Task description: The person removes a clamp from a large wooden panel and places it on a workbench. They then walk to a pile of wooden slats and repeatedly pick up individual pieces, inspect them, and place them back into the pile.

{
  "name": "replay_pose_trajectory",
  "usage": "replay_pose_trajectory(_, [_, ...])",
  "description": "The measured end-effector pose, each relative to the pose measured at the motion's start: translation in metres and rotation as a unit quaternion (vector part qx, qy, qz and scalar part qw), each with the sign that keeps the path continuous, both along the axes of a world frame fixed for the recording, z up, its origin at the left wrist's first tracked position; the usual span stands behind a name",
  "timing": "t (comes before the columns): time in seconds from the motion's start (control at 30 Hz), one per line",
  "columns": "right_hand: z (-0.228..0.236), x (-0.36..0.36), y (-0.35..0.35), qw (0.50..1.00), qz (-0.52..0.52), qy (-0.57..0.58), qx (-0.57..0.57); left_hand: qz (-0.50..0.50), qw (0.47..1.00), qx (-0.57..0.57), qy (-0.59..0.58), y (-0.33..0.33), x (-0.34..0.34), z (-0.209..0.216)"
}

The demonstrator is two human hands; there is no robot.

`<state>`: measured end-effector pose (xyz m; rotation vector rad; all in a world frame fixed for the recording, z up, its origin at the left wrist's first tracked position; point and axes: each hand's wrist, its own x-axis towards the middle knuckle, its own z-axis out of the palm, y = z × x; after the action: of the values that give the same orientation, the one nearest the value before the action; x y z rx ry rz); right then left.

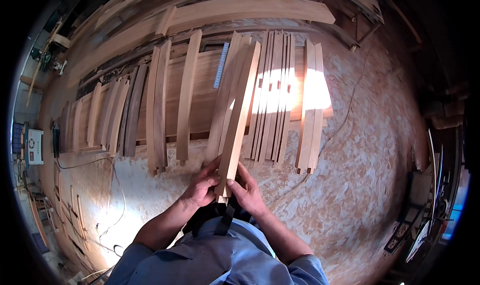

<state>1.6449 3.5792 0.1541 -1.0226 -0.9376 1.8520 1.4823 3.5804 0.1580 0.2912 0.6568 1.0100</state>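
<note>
Basically, left hand (201, 187) and right hand (249, 194) are both closed on the near end of a long wooden bar (240, 115), one from each side. Bar pale, squared, short stub at near end; far end over laid-out wooden strips (229, 85).

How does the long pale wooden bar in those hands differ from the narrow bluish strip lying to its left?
The long pale wooden bar is tan; the narrow bluish strip is pale blue. The bar looks longer and thicker than the strip. The left hand and right hand grip the bar, while the strip lies untouched. Both are slender.
</note>
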Motion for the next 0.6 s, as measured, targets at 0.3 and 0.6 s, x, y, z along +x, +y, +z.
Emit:
replay_pose_trajectory(0.3, [0.004,-0.006,-0.003,0.999,-0.013,0.041,-0.024,-0.032,0.987,0.099,0.125,-0.012,-0.003,-0.012])
replay_pose_trajectory(0.6, [0.011,-0.008,0.004,0.999,-0.016,0.032,-0.037,-0.050,0.954,0.158,0.248,-0.017,-0.002,-0.007])
